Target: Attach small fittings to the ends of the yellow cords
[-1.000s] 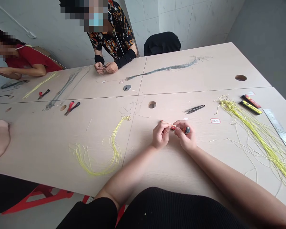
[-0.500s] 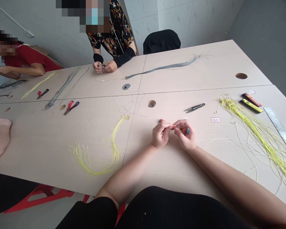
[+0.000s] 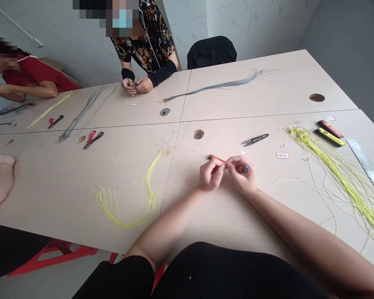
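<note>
A slim printed red stick with black ends (image 3: pixel 216 159) lies crosswise between my two hands, above the table. My left hand (image 3: pixel 210 173) is closed, thumb and forefinger pinched at the stick's middle; its left end shows beyond the fingers. My right hand (image 3: pixel 243 176) has its fingers curled round the right part, and the dark round end pokes out by the palm. Anything small between the fingertips is hidden. Thread snips (image 3: pixel 255 140) rest on the table beyond my right hand, near a small red-edged label (image 3: pixel 282 155).
Right of me lie a bundle of yellow cords (image 3: pixel 333 174), red (image 3: pixel 330 128) and yellow (image 3: pixel 329 137) black-ended sticks and a steel ruler (image 3: pixel 366 164). Left are more yellow cords (image 3: pixel 149 182) and red-and-black pliers (image 3: pixel 92 140). Co-workers (image 3: pixel 146 79) sit across the table.
More of the stick's red left end shows past my left fingers, and the red part between the fingertips is more covered. My hands have barely shifted.
</note>
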The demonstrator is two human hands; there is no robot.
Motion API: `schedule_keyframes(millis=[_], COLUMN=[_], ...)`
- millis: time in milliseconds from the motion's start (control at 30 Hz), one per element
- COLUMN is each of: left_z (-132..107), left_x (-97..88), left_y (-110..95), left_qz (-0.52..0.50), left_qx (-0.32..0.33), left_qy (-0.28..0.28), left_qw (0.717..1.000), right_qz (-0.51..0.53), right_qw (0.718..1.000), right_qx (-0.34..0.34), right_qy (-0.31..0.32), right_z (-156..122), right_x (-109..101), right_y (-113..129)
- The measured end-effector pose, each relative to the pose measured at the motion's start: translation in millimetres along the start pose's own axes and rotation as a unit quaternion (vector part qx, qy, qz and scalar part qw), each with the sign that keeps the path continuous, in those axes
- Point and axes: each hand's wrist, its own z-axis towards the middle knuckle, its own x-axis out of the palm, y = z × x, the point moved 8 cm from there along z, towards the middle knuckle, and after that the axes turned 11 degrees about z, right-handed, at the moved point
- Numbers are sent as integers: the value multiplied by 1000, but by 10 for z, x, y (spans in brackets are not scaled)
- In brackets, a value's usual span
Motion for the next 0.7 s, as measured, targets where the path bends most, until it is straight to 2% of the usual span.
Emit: schedule_keyframes(millis=[200, 500, 700], left_z=[-4, 4, -10], left_x=[-4, -24, -16], left_y=[22, -33, 21], left_qz=[32, 60, 70], left_qx=[-15, 12, -5], left_qy=[0, -23, -23], left_qw=[999, 998, 997], right_qz=[-19, -72, -94], right_qw=[1000, 997, 995], right_qx=[13, -19, 0], right_qy=[-4, -3, -16], right_z=[-6, -9, -11], right_x=[-22, -9, -27], right_y=[-53, 22, -5])
